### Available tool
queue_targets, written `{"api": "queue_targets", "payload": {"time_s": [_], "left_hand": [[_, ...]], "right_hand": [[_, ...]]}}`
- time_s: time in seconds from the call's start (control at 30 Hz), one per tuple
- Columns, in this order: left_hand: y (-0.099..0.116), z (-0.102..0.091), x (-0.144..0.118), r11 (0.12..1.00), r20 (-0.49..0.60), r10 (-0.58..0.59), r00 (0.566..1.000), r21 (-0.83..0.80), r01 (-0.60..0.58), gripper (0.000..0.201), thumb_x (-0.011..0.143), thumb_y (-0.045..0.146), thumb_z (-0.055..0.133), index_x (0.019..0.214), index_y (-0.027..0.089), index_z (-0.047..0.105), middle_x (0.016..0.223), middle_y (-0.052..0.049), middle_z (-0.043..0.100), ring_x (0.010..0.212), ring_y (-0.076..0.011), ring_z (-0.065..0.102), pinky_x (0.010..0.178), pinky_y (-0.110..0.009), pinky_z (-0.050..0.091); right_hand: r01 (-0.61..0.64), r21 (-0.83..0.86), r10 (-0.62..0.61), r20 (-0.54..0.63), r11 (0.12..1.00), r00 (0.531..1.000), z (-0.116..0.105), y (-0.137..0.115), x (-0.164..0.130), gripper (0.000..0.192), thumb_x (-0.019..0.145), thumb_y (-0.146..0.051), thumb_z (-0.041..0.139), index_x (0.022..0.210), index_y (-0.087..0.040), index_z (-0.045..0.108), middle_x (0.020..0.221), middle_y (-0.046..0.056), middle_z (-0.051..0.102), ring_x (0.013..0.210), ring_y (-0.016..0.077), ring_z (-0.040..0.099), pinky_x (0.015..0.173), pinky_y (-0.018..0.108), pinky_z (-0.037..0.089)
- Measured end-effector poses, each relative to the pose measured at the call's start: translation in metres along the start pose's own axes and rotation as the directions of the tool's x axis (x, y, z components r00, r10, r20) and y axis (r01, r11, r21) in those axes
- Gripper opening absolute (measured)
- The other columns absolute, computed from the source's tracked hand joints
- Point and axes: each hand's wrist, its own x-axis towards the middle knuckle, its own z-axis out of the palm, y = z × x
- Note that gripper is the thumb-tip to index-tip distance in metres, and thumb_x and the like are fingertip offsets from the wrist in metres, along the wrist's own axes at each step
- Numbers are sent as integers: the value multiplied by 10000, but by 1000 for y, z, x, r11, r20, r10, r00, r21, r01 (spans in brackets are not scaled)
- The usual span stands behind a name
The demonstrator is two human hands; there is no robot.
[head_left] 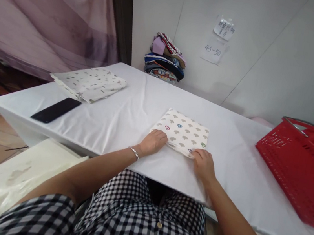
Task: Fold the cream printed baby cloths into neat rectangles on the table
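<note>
A folded cream cloth with a mushroom print (pixel 183 131) lies flat on the white-covered table (pixel 120 123) in front of me. My left hand (pixel 153 142) rests on its near left corner, fingers curled over the edge. My right hand (pixel 202 163) presses on its near right corner. Both hands touch the cloth at its near edge; whether the fingers pinch it I cannot tell for sure.
A second folded printed cloth (pixel 89 82) lies at the table's far left, with a black phone (pixel 56 110) beside it. A stack of folded fabrics (pixel 165 59) stands against the back wall. A red plastic basket (pixel 304 168) sits at the right.
</note>
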Motion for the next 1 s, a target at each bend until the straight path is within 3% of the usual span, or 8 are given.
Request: {"api": "queue_targets", "payload": {"time_s": [0.13, 0.3, 0.47, 0.7, 0.8, 0.9, 1.0], "left_hand": [[12, -1, 3, 999, 14, 20, 1000, -40, -20, 203, 931, 234, 431, 903, 156, 616, 903, -78, 624, 876, -197, 540, 797, -356, 418], [-10, -15, -5, 998, -16, 32, 999, -59, -33, 213, 935, 225, 428, 990, 169, 627, 974, -83, 641, 913, -192, 553, 788, -353, 424], [-20, -19, -8, 1000, 2, -4, 1000, 17, 4, 235, 924, 206, 428, 1050, 183, 625, 929, -82, 641, 842, -194, 565, 722, -349, 417], [-20, -22, -5, 1000, 70, -23, 997, 2, 23, 205, 899, 176, 447, 986, 175, 633, 892, -72, 630, 835, -193, 574, 715, -340, 409], [-18, -23, -1, 998, 53, -44, 998, -47, 47, 179, 890, 263, 504, 967, 173, 639, 919, -75, 635, 861, -205, 568, 733, -354, 413], [-11, -18, 8, 993, 26, -39, 999, -114, 41, 224, 900, 355, 507, 956, 184, 641, 947, -68, 639, 904, -210, 558, 764, -360, 414], [-2, -9, 19, 986, 33, -17, 999, -166, 22, 209, 907, 314, 502, 1008, 193, 639, 969, -60, 641, 942, -209, 556, 806, -367, 417]], "right_hand": [[-38, -17, 39, 55, 999, 998, -6, 13, -3, 256, 827, -66, 446, 957, -151, 650, 990, 95, 620, 912, 213, 509, 819, 350, 393], [-54, 48, 49, 99, 997, 994, -11, 1, -6, 228, 861, -229, 511, 1049, -155, 616, 1068, 106, 596, 984, 232, 513, 877, 374, 397], [-95, 59, 88, 106, 994, 990, -7, 1, 1, 226, 915, -264, 463, 1027, -163, 632, 997, 93, 603, 928, 223, 515, 822, 352, 399], [-100, 112, 96, 43, 989, 994, 0, 6, -3, 202, 922, -217, 448, 950, -158, 639, 953, 84, 602, 880, 214, 494, 785, 338, 382], [-122, 154, 112, 70, 980, 991, -3, 4, -3, 179, 910, -255, 486, 967, -160, 627, 963, 84, 602, 909, 216, 509, 800, 343, 392], [-114, 194, 98, 92, 974, 991, -7, -1, 5, 202, 901, -318, 521, 977, -162, 625, 976, 84, 607, 922, 218, 525, 810, 344, 406], [-83, 208, 64, 96, 975, 993, -9, -8, 17, 218, 933, -300, 468, 984, -171, 637, 973, 78, 611, 912, 208, 534, 811, 336, 413]]}}
